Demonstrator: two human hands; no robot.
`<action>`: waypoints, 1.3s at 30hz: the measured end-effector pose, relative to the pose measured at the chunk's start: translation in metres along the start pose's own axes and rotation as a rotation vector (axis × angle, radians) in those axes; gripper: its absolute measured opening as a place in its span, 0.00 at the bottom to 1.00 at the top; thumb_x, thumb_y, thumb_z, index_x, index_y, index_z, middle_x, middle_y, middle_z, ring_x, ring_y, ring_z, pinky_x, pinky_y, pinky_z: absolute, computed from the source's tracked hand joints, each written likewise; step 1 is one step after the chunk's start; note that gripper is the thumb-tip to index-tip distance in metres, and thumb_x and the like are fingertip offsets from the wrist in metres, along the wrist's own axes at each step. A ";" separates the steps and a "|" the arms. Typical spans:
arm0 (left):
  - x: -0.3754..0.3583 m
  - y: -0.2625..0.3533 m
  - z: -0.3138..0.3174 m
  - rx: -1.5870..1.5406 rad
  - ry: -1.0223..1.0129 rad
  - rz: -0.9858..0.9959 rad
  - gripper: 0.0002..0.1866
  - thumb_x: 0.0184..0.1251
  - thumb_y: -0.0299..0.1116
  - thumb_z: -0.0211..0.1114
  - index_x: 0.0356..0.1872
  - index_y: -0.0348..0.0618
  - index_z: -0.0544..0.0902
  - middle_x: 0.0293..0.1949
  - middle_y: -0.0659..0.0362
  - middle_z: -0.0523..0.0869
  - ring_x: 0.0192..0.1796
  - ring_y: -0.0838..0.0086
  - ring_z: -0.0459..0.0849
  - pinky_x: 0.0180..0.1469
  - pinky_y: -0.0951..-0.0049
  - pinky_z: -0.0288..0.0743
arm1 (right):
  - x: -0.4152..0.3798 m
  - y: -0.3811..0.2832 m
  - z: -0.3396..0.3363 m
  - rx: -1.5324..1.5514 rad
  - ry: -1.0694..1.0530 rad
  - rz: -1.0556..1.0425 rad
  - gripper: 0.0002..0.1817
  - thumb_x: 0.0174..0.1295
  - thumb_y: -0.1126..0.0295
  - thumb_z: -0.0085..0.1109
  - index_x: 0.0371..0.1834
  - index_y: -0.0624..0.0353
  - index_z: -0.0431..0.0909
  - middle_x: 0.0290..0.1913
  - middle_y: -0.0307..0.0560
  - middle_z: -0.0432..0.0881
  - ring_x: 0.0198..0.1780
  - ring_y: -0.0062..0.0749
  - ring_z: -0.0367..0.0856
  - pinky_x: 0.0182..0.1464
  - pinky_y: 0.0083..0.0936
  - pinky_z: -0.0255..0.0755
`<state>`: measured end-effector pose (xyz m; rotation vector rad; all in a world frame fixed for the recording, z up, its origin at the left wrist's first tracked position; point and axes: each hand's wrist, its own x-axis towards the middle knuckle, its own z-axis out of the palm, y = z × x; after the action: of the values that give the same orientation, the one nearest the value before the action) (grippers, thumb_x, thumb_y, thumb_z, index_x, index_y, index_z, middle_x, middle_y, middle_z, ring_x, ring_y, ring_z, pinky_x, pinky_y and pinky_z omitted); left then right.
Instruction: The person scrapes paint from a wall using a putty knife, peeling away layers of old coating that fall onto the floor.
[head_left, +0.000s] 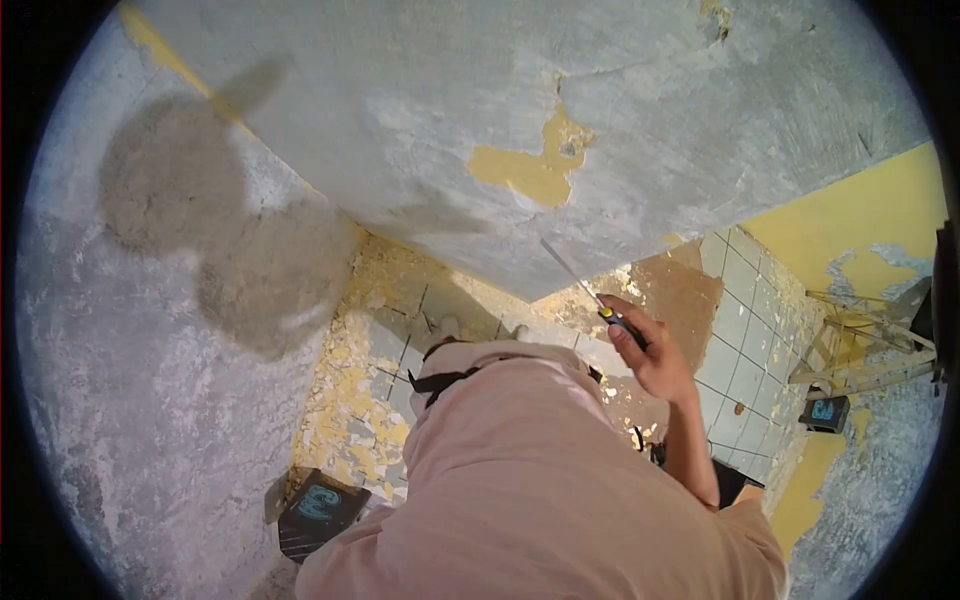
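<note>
The right hand (660,368) pinches the tool (606,313) by its handle between thumb and fingers, shaft pointing toward half past ten; the yellow patch (540,178) lies at eleven o'clock from them. Left hand: out of view, fingers cannot be told.

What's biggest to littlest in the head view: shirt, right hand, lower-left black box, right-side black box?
Shirt
Right hand and lower-left black box: too alike to rank
Right-side black box
</note>
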<state>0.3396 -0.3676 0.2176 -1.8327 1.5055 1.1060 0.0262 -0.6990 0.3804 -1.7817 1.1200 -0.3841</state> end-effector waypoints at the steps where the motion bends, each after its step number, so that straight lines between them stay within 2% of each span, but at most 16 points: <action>1: 0.001 0.000 0.001 -0.010 -0.004 0.002 0.37 0.51 0.53 0.63 0.60 0.44 0.65 0.55 0.49 0.69 0.56 0.52 0.67 0.52 0.49 0.64 | -0.007 -0.003 -0.007 -0.046 -0.033 0.024 0.19 0.65 0.66 0.49 0.59 0.55 0.69 0.23 0.43 0.72 0.24 0.22 0.65 0.30 0.22 0.63; 2: 0.003 0.001 0.003 -0.021 -0.007 0.001 0.36 0.51 0.52 0.63 0.59 0.44 0.66 0.55 0.49 0.69 0.56 0.53 0.68 0.51 0.50 0.64 | -0.018 -0.004 -0.014 0.027 -0.031 0.171 0.19 0.64 0.64 0.52 0.58 0.57 0.69 0.24 0.41 0.73 0.26 0.19 0.66 0.31 0.20 0.63; 6: 0.005 0.001 0.004 -0.048 -0.020 0.007 0.33 0.54 0.51 0.62 0.58 0.43 0.67 0.52 0.50 0.71 0.54 0.56 0.69 0.51 0.53 0.65 | -0.068 0.044 -0.025 0.005 -0.037 0.256 0.18 0.61 0.63 0.56 0.52 0.60 0.73 0.24 0.38 0.72 0.27 0.18 0.65 0.30 0.19 0.62; 9: 0.007 0.001 0.004 -0.067 -0.037 0.005 0.31 0.55 0.50 0.61 0.57 0.42 0.68 0.50 0.51 0.72 0.53 0.58 0.71 0.50 0.56 0.66 | -0.077 0.046 -0.016 0.098 -0.033 0.288 0.13 0.57 0.65 0.62 0.40 0.62 0.77 0.22 0.33 0.71 0.26 0.17 0.63 0.29 0.19 0.60; 15: 0.014 -0.003 -0.008 -0.068 -0.108 0.019 0.27 0.59 0.48 0.59 0.54 0.41 0.71 0.47 0.53 0.75 0.50 0.62 0.73 0.49 0.61 0.68 | -0.032 0.031 0.014 0.041 -0.049 0.113 0.15 0.56 0.65 0.62 0.42 0.62 0.76 0.18 0.41 0.67 0.22 0.21 0.62 0.26 0.22 0.61; 18: 0.019 -0.004 -0.012 -0.075 -0.178 0.027 0.25 0.61 0.47 0.58 0.53 0.40 0.72 0.45 0.53 0.77 0.48 0.64 0.75 0.48 0.63 0.69 | -0.009 0.022 0.014 -0.022 -0.029 0.054 0.19 0.57 0.61 0.61 0.45 0.63 0.75 0.20 0.50 0.72 0.21 0.31 0.67 0.27 0.26 0.64; 22: 0.026 -0.005 -0.024 -0.089 -0.367 0.064 0.23 0.63 0.45 0.56 0.52 0.39 0.73 0.43 0.54 0.79 0.47 0.67 0.76 0.48 0.66 0.70 | 0.004 0.028 0.005 -0.052 0.047 -0.098 0.19 0.57 0.61 0.60 0.46 0.63 0.74 0.20 0.51 0.73 0.21 0.33 0.70 0.27 0.27 0.64; 24: 0.035 -0.006 -0.048 -0.070 -0.544 0.107 0.21 0.64 0.45 0.56 0.51 0.38 0.74 0.41 0.55 0.79 0.46 0.68 0.77 0.47 0.68 0.70 | 0.009 0.026 -0.003 -0.096 0.051 -0.122 0.19 0.60 0.60 0.57 0.50 0.61 0.73 0.20 0.51 0.73 0.20 0.33 0.70 0.27 0.27 0.65; 26: 0.052 0.000 -0.124 -0.113 -0.620 0.184 0.20 0.65 0.44 0.55 0.50 0.38 0.75 0.40 0.55 0.80 0.45 0.70 0.78 0.47 0.70 0.71 | 0.012 0.015 -0.009 -0.043 0.058 -0.045 0.20 0.61 0.59 0.55 0.52 0.59 0.72 0.20 0.51 0.72 0.19 0.32 0.69 0.27 0.27 0.65; 28: 0.066 0.021 -0.223 -0.366 -0.418 0.326 0.20 0.67 0.43 0.54 0.49 0.37 0.76 0.39 0.56 0.81 0.44 0.71 0.79 0.47 0.71 0.71 | 0.017 0.010 -0.010 -0.002 0.068 0.071 0.19 0.65 0.58 0.50 0.56 0.54 0.71 0.18 0.44 0.70 0.18 0.26 0.65 0.25 0.24 0.63; 30: 0.074 0.068 -0.291 -0.710 0.056 0.496 0.19 0.68 0.42 0.54 0.49 0.37 0.77 0.38 0.56 0.82 0.43 0.72 0.80 0.46 0.73 0.72 | 0.022 0.022 0.005 0.156 0.094 0.118 0.19 0.65 0.59 0.49 0.56 0.55 0.71 0.17 0.40 0.68 0.18 0.23 0.64 0.25 0.22 0.62; 31: 0.083 0.102 -0.303 -0.817 0.349 0.664 0.24 0.69 0.49 0.49 0.52 0.38 0.74 0.39 0.55 0.81 0.43 0.76 0.79 0.45 0.73 0.73 | 0.024 0.030 0.012 0.315 0.130 0.171 0.19 0.66 0.60 0.48 0.55 0.56 0.71 0.16 0.36 0.66 0.18 0.19 0.63 0.24 0.21 0.60; 32: 0.098 0.134 -0.307 -1.221 0.206 0.685 0.28 0.68 0.54 0.47 0.55 0.39 0.72 0.43 0.54 0.80 0.45 0.75 0.79 0.46 0.71 0.74 | 0.025 0.034 0.017 0.402 0.135 0.192 0.19 0.67 0.60 0.46 0.55 0.61 0.71 0.17 0.32 0.64 0.19 0.14 0.61 0.22 0.17 0.57; 33: 0.106 0.170 -0.313 -1.528 0.155 0.712 0.28 0.66 0.55 0.49 0.52 0.40 0.72 0.41 0.55 0.79 0.44 0.72 0.79 0.45 0.71 0.75 | 0.024 0.036 0.021 0.518 0.130 0.233 0.19 0.68 0.60 0.45 0.51 0.65 0.72 0.17 0.32 0.64 0.18 0.13 0.59 0.20 0.15 0.54; 35: 0.115 0.226 -0.307 -2.203 -0.072 0.697 0.22 0.66 0.52 0.53 0.47 0.42 0.71 0.38 0.55 0.78 0.47 0.69 0.79 0.46 0.68 0.76 | 0.025 0.040 0.020 0.547 0.089 0.255 0.18 0.68 0.59 0.45 0.50 0.62 0.74 0.18 0.31 0.65 0.15 0.12 0.59 0.16 0.13 0.51; 39: 0.120 0.271 -0.298 -2.610 0.224 0.515 0.19 0.62 0.51 0.59 0.40 0.45 0.71 0.35 0.58 0.76 0.42 0.69 0.79 0.46 0.68 0.77 | 0.027 0.034 0.007 0.529 0.066 0.266 0.17 0.68 0.59 0.44 0.43 0.62 0.76 0.18 0.31 0.65 0.14 0.11 0.58 0.14 0.12 0.49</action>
<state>0.1628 -0.7393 0.3035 -2.2107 -0.7295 4.0878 0.0278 -0.7215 0.3421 -1.1516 1.1544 -0.5239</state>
